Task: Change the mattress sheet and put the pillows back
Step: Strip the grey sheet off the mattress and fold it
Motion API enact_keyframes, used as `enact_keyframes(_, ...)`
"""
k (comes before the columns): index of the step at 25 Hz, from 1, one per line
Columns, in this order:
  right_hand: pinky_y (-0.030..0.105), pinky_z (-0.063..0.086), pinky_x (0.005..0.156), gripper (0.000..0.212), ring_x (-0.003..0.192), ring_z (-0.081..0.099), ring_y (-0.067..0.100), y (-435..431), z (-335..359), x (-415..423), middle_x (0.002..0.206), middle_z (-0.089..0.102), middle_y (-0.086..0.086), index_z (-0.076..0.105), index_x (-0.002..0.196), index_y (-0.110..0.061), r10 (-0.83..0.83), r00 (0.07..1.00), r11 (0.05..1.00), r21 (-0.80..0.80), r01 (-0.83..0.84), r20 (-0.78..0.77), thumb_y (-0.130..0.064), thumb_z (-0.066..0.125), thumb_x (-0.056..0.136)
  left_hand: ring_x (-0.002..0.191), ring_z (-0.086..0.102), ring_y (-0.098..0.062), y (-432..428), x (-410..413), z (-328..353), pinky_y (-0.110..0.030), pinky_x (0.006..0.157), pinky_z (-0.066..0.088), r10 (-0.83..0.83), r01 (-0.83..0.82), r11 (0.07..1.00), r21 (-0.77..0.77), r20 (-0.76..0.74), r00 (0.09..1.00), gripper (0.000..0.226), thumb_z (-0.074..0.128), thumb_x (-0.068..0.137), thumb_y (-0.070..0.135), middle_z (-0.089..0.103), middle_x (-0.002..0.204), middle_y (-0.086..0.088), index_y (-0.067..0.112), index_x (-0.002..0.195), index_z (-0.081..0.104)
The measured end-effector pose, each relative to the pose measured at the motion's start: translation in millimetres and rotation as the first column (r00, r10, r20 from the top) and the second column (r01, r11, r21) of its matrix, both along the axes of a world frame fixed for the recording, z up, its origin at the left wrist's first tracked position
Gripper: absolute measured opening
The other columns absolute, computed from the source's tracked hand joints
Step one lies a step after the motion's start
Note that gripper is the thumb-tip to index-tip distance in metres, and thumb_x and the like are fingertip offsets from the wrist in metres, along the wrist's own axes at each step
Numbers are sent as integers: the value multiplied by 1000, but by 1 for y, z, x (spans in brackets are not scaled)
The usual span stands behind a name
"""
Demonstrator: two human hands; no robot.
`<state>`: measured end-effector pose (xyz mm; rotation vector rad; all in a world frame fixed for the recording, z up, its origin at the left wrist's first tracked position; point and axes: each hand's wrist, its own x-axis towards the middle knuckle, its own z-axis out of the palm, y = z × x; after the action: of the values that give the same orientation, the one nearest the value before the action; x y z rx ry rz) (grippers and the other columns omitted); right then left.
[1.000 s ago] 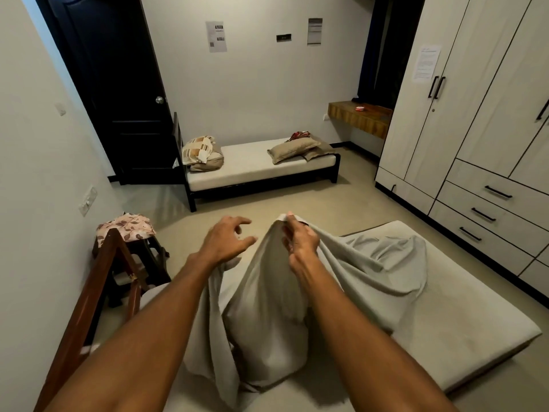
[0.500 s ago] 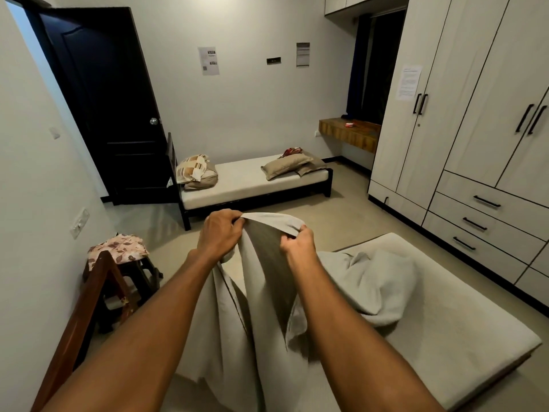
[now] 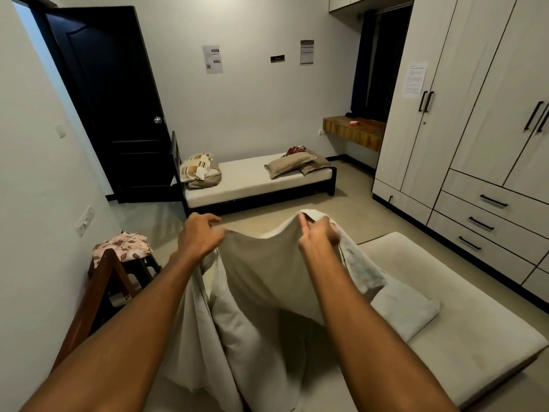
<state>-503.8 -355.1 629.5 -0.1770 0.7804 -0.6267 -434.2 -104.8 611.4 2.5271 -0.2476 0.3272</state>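
The left hand [image 3: 199, 237] and right hand [image 3: 317, 233] each pinch the top edge of the grey sheet [image 3: 261, 281], stretched left to right; it hangs onto the near mattress [image 3: 463, 337], its lower end seemingly bunched.

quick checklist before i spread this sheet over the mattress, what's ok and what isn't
1. Left hand grip on the sheet edge: ok, fingers pinch it.
2. Right hand grip on the edge: ok.
3. Edge stretched between the hands: ok, it spans them with a slight sag.
4. Rest of sheet untangled: not ok, it hangs bunched below.
5. Mattress surface free: not ok, part of the sheet lies heaped on it.
6. Which sheet side faces up: cannot tell.
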Motion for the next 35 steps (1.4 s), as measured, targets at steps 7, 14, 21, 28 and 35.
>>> enact_keyframes(7,43,64,69,27,63,68,22,82,-11,16,70,72,7,68,67,-10,323,925,816,-437,-379,-200,-10,66,95,91,64,-26,-93,-34,10,-40,87,50,-242,217,950,225,89,966,21,65,88,44,54,99,0,29,102,68)
enact_keyframes(14,36,62,75,6,84,70,28,45,-25,3,86,69,9,64,91,-8,212,933,909,-292,-298,-292,-9,67,96,78,59,-20,-78,-26,-14,-34,71,48,-236,214,968,131,186,954,17,63,95,32,57,86,4,26,93,78)
enact_keyframes(21,43,60,91,29,101,70,31,-30,-30,7,120,72,15,69,117,-3,-151,881,938,-346,-15,-447,-23,56,102,64,61,-10,-44,-10,-21,-29,64,45,-289,291,955,60,-34,957,24,70,94,26,66,66,2,19,72,75)
enact_keyframes(28,42,54,97,30,107,68,40,-37,-29,23,114,73,20,72,108,2,-129,883,698,-674,-243,-452,-9,45,100,97,69,-15,-15,8,-16,-34,90,56,-313,344,939,-19,-461,830,19,81,86,18,76,103,-1,17,104,82)
enact_keyframes(35,40,48,68,33,76,63,36,45,-79,5,73,65,12,58,72,-7,82,792,89,-787,-611,-606,-26,54,99,58,60,-9,-41,2,-38,-20,57,44,-14,-97,917,-386,-274,962,26,85,85,27,67,61,1,11,67,75)
